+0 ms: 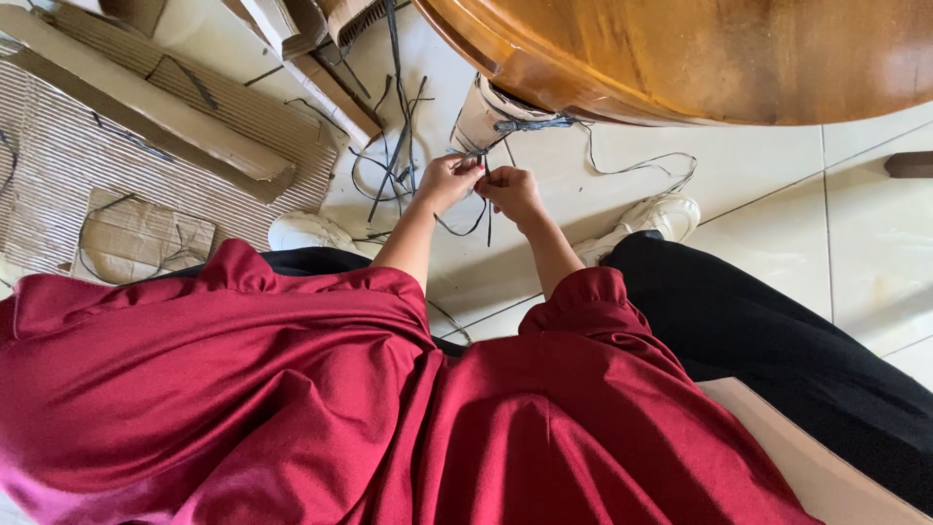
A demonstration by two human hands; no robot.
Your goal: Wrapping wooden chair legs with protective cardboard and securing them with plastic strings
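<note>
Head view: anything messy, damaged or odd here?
Yes. Torn cardboard pieces and loose dark straps lie strewn over the tiled floor. Both hands, left and right, pinch a strap below the wrapped table leg.

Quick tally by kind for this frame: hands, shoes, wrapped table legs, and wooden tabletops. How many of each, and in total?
Hands: 2, left hand and right hand, both pinching a dark strap
White shoes: 2
Wrapped table leg: 1
Wooden tabletop: 1
Total: 6

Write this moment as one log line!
left hand: pinching dark strap | right hand: pinching same strap | near: wrapped table leg, cardboard
</note>
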